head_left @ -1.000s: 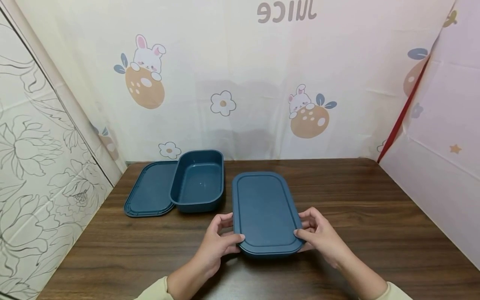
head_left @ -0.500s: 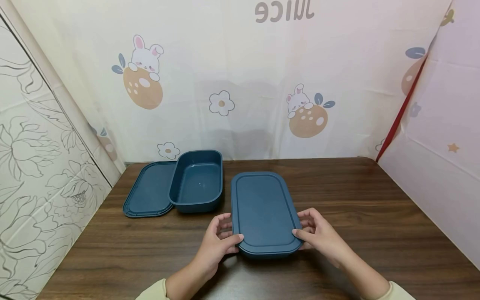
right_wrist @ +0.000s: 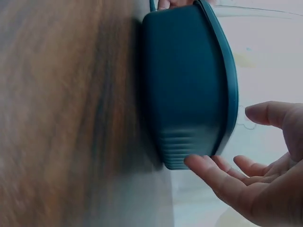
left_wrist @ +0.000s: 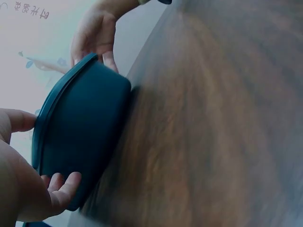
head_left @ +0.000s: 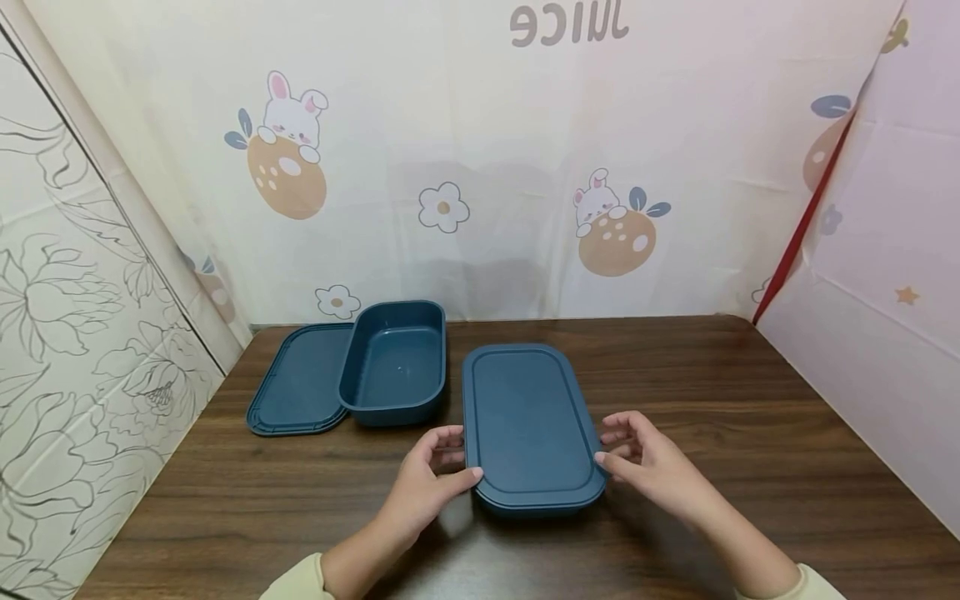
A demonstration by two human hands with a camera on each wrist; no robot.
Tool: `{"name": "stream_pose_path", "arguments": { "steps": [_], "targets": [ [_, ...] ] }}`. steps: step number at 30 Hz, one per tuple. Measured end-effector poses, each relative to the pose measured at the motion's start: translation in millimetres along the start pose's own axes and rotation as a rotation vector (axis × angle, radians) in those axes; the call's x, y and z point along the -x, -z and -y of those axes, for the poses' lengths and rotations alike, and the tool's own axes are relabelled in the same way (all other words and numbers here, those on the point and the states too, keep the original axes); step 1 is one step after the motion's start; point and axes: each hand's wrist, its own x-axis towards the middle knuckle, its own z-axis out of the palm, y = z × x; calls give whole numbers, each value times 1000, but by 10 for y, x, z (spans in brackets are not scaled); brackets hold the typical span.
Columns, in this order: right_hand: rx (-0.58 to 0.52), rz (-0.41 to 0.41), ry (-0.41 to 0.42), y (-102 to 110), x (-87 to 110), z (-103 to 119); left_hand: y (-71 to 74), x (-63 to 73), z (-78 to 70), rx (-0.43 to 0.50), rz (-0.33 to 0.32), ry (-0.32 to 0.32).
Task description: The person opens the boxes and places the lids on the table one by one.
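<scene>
A blue lidded food container [head_left: 531,425] stands on the table in front of me, its lid lying over the top. Beside its left edge is my left hand [head_left: 426,482], thumb tip at the near left corner of the lid and fingers loosely bent along the side. In the left wrist view that thumb meets the lid's rim, or nearly so. My right hand [head_left: 656,467] is at the other side; the right wrist view has its thumb [right_wrist: 267,113] apart from the rim and its fingers spread near the ridged wall [right_wrist: 177,146]. Neither hand grips the container.
A second blue container [head_left: 397,362], without a lid on it, stands behind and to the left. Its far left neighbour is a flat blue lid [head_left: 303,379], partly covered by that container. The brown wooden table [head_left: 712,400] ends at a printed cloth [head_left: 510,242] at the back.
Both hands have loosened from the lidded container. The right hand has shifted slightly right, off the edge, and the left fingers have drawn back a little. The container stays in place.
</scene>
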Motion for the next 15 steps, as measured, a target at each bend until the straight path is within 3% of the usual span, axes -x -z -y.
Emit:
{"name": "stream_pose_path", "arguments": {
  "steps": [3, 5, 11, 15],
  "targets": [
    [172, -89, 118, 10, 25, 21, 56, -14, -20, -56, -1, -61],
    [258, -151, 214, 2, 41, 25, 95, -22, -29, -112, -6, -136],
    [418, -269, 440, -29, 56, 35, 228, -69, -47, -424, 3, -488],
    [535, -300, 557, -34, 49, 65, 322, -126, -92, -520, 118, -705]
  ]
}}
